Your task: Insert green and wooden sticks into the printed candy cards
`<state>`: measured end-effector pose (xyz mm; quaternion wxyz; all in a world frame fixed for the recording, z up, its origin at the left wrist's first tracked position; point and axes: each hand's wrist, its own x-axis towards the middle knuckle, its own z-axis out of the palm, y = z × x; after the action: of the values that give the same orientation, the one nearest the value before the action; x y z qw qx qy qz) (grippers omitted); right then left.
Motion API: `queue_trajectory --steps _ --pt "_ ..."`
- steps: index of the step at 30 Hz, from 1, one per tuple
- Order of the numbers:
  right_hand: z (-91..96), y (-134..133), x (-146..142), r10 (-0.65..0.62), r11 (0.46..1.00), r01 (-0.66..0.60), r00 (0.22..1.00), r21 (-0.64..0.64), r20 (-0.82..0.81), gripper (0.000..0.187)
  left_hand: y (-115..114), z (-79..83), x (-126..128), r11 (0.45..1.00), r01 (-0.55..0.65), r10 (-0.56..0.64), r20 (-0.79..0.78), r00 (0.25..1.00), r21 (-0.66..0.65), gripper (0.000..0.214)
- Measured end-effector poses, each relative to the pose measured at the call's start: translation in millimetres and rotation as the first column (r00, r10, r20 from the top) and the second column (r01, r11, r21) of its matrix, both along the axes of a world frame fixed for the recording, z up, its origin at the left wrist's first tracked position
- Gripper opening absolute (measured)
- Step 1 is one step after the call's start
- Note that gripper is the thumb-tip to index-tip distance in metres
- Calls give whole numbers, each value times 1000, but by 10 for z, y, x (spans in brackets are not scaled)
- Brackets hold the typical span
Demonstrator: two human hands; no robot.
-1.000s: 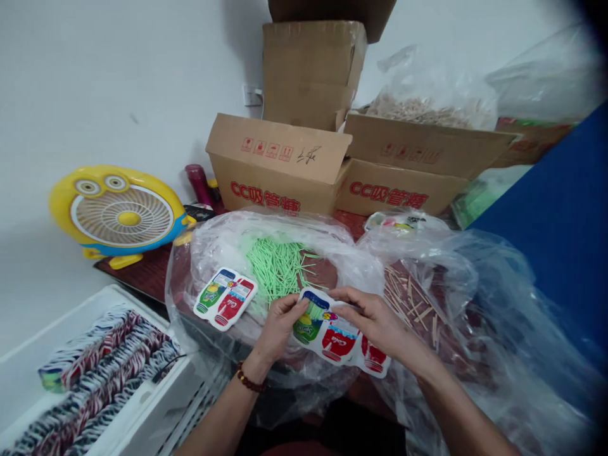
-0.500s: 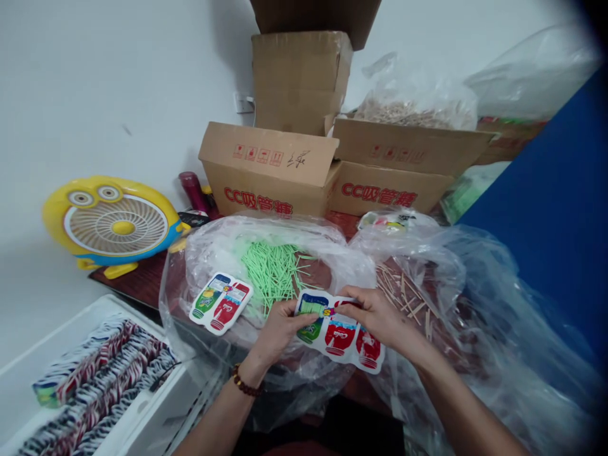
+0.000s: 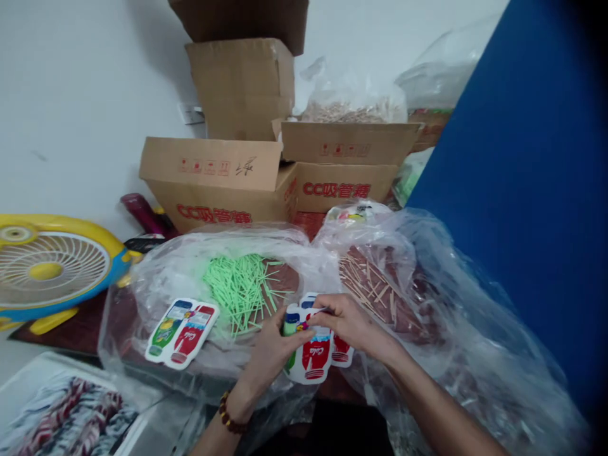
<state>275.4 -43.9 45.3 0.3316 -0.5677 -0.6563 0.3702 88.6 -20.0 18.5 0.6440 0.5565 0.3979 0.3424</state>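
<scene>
My left hand (image 3: 268,348), with a beaded bracelet at the wrist, grips flat bottle-shaped packets (image 3: 316,360) printed green and red with "Cola" lettering. My right hand (image 3: 351,324) pinches their upper right part, its fingertips partly hidden. One packet overlaps another in the hands. To the left, a similar pair of packets (image 3: 183,334) lies flat on clear plastic. Thin green sticks (image 3: 237,288) are heaped just beyond my left hand. Brown sticks (image 3: 365,278) lie scattered in plastic beyond my right hand.
Open cardboard boxes (image 3: 209,171) stand at the back, with a bag of sticks (image 3: 354,107) behind. A yellow fan (image 3: 95,234) and a white crate (image 3: 137,430) of packed packets are at left. Clear plastic (image 3: 456,354) spreads rightward beside a blue panel (image 3: 513,158).
The packets, earlier spread side by side in my hands, now overlap in a narrower stack. My hands have drawn closer together. The whole view has swung to the right.
</scene>
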Motion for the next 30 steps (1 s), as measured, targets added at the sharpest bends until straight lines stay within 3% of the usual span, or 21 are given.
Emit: queue_trajectory --steps 4,11,19,25,30 --pt "-85 -44 59 -20 1000 19 1000 -25 -24 21 -7 -60 47 996 81 -82 -26 996 -29 22" --pt "-209 -104 262 -2 998 -1 999 -62 -37 29 7 -16 153 976 219 -217 -127 968 4 19" --pt "-216 -106 332 -15 997 -2 980 -83 -198 19 49 34 249 968 205 -224 -133 966 -143 26" --pt "-163 -120 351 -24 1000 23 996 -12 -83 27 54 78 302 974 211 -225 -222 949 -83 25" --pt "-197 -33 726 97 991 -101 994 -87 -42 27 82 53 332 944 324 -330 -214 919 -64 23"
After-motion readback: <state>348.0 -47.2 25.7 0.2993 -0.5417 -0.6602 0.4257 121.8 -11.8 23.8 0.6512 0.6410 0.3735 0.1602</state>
